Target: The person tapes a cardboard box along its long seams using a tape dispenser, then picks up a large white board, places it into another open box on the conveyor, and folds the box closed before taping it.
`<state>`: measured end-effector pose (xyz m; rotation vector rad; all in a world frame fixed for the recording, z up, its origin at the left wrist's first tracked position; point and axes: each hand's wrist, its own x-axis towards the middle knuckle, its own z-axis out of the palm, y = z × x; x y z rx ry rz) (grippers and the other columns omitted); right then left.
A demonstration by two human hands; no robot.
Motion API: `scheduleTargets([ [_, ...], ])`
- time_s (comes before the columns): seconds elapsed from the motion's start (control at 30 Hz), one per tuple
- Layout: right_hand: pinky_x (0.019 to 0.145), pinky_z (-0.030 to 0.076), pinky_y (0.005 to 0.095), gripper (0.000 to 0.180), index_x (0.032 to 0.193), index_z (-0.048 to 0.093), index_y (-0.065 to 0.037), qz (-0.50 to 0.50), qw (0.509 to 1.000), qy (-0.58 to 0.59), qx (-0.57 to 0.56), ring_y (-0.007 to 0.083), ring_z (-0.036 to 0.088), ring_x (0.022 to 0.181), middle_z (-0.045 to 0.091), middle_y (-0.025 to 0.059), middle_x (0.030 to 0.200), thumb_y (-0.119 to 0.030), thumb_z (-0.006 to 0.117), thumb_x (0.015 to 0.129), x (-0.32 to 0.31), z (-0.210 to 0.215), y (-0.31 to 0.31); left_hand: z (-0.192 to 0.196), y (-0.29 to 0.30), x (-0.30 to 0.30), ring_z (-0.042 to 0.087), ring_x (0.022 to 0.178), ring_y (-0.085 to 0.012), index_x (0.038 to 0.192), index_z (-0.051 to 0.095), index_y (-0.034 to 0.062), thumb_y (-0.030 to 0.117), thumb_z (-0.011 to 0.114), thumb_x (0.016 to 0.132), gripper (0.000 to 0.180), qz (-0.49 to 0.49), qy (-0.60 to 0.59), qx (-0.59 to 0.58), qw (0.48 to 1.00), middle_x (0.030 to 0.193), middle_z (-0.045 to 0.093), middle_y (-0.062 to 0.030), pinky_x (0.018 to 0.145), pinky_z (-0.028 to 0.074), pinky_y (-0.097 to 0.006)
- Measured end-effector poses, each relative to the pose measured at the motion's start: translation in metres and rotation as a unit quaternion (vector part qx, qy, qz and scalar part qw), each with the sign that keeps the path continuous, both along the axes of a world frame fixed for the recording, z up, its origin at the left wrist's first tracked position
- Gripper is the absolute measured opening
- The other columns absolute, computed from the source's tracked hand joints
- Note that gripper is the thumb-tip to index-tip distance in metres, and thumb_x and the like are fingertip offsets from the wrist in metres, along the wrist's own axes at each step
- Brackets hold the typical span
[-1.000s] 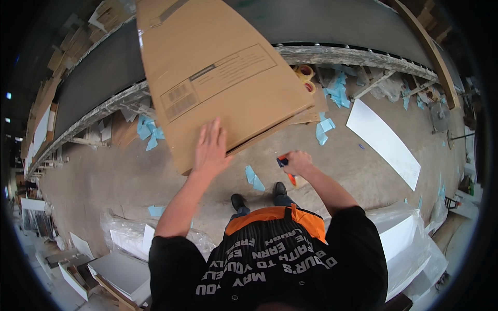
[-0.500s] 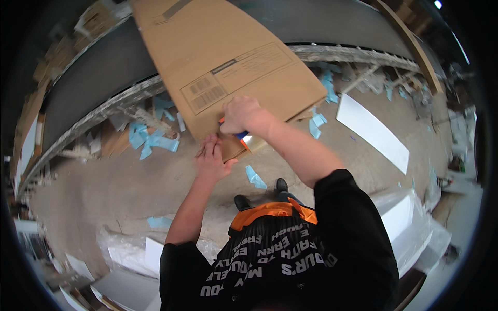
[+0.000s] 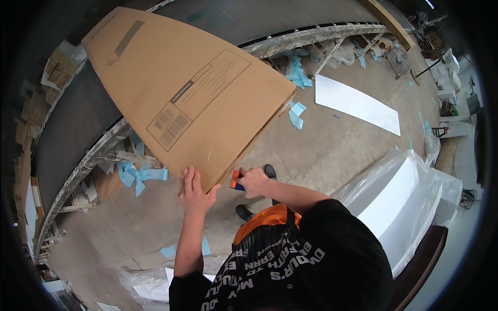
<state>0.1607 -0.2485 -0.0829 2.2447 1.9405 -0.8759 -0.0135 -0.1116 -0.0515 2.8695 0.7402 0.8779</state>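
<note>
A large flat cardboard box with printed panels and a strip of tape lies slantwise, its near end jutting out over the floor. At its nearest corner is my left hand, holding on with the fingers along one side and the thumb along the other. Just right of that corner, my right hand is closed round an orange and blue tape dispenser. A small gap separates the dispenser from the box edge. My right fingers hide most of the dispenser.
A dark conveyor belt on a worn frame runs under the box. Light blue scraps and a white panel lie on the floor. Plastic-wrapped white sheets stand at right; a fan is at far right.
My right hand has come off the box end with the dispenser, moving down toward me. My left hand stays at the corner. The box appears shifted left and more slanted as the view turned.
</note>
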Motion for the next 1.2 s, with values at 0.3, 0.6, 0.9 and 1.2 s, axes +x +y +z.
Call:
scheduleTargets([
  [0.3, 0.055, 0.043, 0.023, 0.077, 0.129, 0.058, 0.0, -0.466, 0.694, 0.504, 0.218, 0.0118, 0.053, 0.057, 0.058, 0.0071, 0.069, -0.002, 0.054, 0.052, 0.33, 0.023, -0.12, 0.016, -0.012, -0.015, 0.059, 0.113, -0.0399, 0.113, 0.06, -0.003, 0.052, 0.077, 0.071, 0.071, 0.02, 0.071, -0.004, 0.997, 0.125, 0.058, -0.0197, 0.089, 0.054, -0.044],
  [0.6, 0.049, 0.049, 0.0283, 0.048, 0.093, 0.068, 0.01, -0.348, 0.757, 0.549, -0.068, 0.0157, 0.059, 0.051, 0.063, 0.0116, 0.065, -0.004, 0.066, 0.047, 0.434, 0.043, -0.041, 0.035, -0.014, -0.005, 0.057, 0.114, -0.0437, 0.116, 0.056, -0.005, 0.046, 0.081, 0.068, 0.074, 0.019, 0.153, -0.02, 0.988, 0.126, 0.056, -0.0229, 0.093, 0.051, -0.047],
  [0.9, 0.104, 0.036, 0.0293, 0.069, 0.128, 0.059, -0.003, -0.436, 0.607, 0.631, 0.209, 0.022, 0.046, 0.13, 0.059, 0.0195, 0.129, 0.0, 0.072, 0.06, 0.159, 0.04, -0.102, 0.091, -0.007, 0.045, 0.059, 0.108, -0.0445, 0.112, 0.058, -0.0056, 0.04, 0.082, 0.069, 0.067, -0.031, 0.278, -0.081, 0.957, 0.12, 0.058, -0.0229, 0.092, 0.05, -0.05],
  [1.2, 0.086, 0.049, 0.0275, 0.064, 0.12, 0.062, 0.001, -0.557, 0.64, 0.445, 0.287, 0.0176, 0.065, 0.092, 0.068, 0.0185, 0.106, -0.007, 0.072, 0.058, 0.115, 0.067, -0.067, 0.082, -0.068, 0.412, 0.059, 0.106, -0.0344, 0.102, 0.072, 0.0077, 0.031, 0.057, 0.086, 0.031, -0.638, 0.42, 0.164, 0.624, 0.121, 0.061, -0.0089, 0.091, 0.048, -0.044],
])
